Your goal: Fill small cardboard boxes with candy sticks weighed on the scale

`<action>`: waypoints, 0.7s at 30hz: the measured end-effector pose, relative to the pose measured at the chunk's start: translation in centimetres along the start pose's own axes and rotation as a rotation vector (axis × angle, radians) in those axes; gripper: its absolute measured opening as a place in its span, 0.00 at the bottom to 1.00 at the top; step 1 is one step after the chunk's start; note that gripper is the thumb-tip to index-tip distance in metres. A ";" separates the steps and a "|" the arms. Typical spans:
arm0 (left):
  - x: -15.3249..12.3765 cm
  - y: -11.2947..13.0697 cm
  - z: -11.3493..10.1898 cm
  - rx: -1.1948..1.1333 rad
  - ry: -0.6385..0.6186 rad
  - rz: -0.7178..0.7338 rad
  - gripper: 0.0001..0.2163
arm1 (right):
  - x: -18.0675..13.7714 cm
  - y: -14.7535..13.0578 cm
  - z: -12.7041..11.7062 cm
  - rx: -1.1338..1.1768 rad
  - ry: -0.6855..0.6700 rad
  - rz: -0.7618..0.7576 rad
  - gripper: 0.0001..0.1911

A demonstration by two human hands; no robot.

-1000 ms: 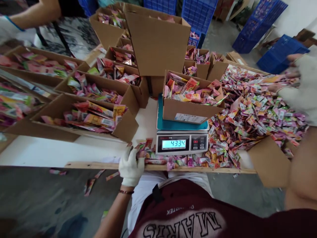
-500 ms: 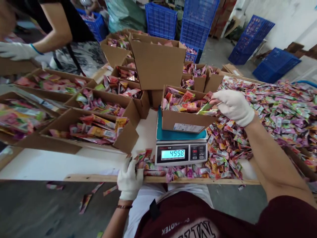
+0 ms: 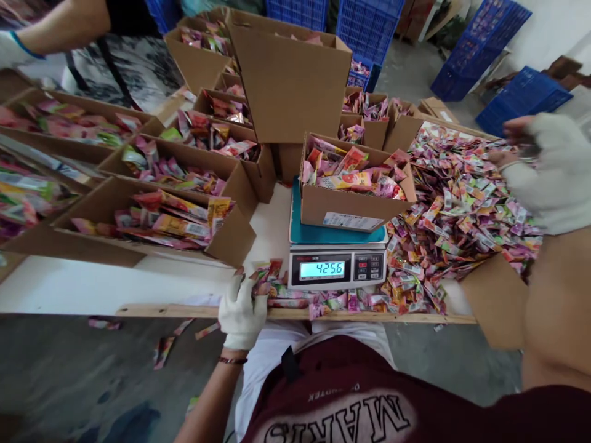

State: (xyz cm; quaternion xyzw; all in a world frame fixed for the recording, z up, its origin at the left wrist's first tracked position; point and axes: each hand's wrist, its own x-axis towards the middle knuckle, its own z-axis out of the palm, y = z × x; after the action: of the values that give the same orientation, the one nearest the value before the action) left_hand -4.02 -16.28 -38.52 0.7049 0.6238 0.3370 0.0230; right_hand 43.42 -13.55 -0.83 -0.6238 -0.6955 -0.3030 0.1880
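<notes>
My left hand, in a white fingerless glove, rests on the table's front edge with fingers apart, beside a few wrapped sweets. Gloved likewise, my right hand is raised over the large heap of wrapped sweets on the right. Its fingers are bent and blurred; whether anything is between them is unclear. In front of me a digital scale with a lit display carries an open cardboard box filled with colourful packets. Neither hand touches this box.
Several open boxes of packets, such as the near-left box, cover the table's left side. A tall box stands behind the scale. Blue crates are stacked beyond. A co-worker's arm shows at upper left. A box flap juts out at right.
My right hand has left the box on the scale and swung right over the heap. The green packet at its fingers is gone from the box, and the scale's reading has dropped. My left hand stays put.
</notes>
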 end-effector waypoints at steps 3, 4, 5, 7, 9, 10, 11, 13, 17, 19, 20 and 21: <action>0.0 0.0 0.0 -0.004 -0.016 -0.017 0.17 | 2.6 -5.4 1.7 0.381 -0.171 -0.168 0.16; 0.0 0.1 -0.1 -0.003 -0.018 -0.020 0.17 | 3.5 -7.2 2.6 0.471 -0.248 -0.225 0.14; 0.1 0.1 -0.1 0.000 -0.017 -0.021 0.17 | 4.4 -8.8 3.6 0.536 -0.334 -0.269 0.14; 0.1 0.2 -0.2 0.011 -0.002 -0.012 0.16 | 5.7 -11.5 6.0 0.601 -0.536 -0.304 0.16; 0.1 0.3 -0.3 0.028 0.032 0.011 0.15 | 6.4 -13.1 8.4 0.623 -0.738 -0.295 0.18; 0.1 0.2 -0.3 0.037 0.054 0.026 0.15 | 6.6 -13.5 9.5 0.626 -0.818 -0.293 0.17; 0.1 0.1 -0.2 0.048 0.074 0.042 0.14 | 6.6 -13.6 10.3 0.630 -0.877 -0.292 0.16; 0.2 -0.1 -0.1 0.068 0.100 0.065 0.14 | 6.4 -13.5 11.4 0.627 -0.883 -0.285 0.12; 0.3 -0.5 0.1 0.081 0.096 0.088 0.14 | 5.9 -12.8 11.9 0.585 -0.642 -0.273 0.17; 0.3 -0.5 0.0 0.088 0.102 0.102 0.15 | 6.0 -13.1 12.0 0.543 -0.669 -0.301 0.25; 0.3 -0.5 0.0 0.093 0.108 0.107 0.14 | 6.0 -13.3 12.1 0.504 -0.725 -0.319 0.25; 0.4 -0.5 -0.1 0.095 0.112 0.110 0.14 | 6.1 -13.6 12.2 0.458 -0.773 -0.333 0.21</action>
State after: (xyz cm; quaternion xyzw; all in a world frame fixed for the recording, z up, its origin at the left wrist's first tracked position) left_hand -4.46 -15.87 -38.50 0.7185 0.5996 0.3467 -0.0639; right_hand 30.58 -1.47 -8.50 -0.5133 -0.8538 0.0863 -0.0027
